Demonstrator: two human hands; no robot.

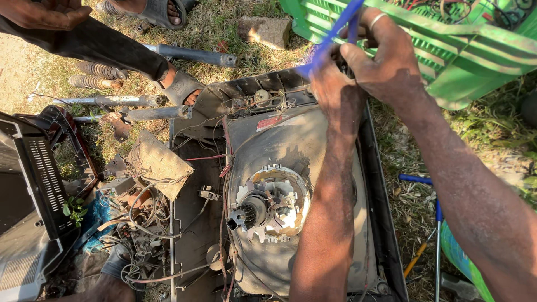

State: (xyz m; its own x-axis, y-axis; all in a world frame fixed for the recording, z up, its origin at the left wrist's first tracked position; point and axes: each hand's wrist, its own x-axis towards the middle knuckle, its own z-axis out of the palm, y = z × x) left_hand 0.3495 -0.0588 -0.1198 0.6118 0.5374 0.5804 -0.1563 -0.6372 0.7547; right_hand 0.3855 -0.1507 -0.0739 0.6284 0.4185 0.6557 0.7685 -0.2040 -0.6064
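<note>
Both hands, the left hand and right hand, grip a blue-handled tool (tip hidden) just above the picture tube's far corner, prying there; next calls for steady leverage.

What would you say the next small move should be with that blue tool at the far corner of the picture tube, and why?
Probably keep the blue tool seated and lever gently at that corner. Both the left hand and the right hand grip it where its tip meets the top edge of the grey picture tube, which lies face-down in the black casing. What the tip bears on is hidden.
</note>
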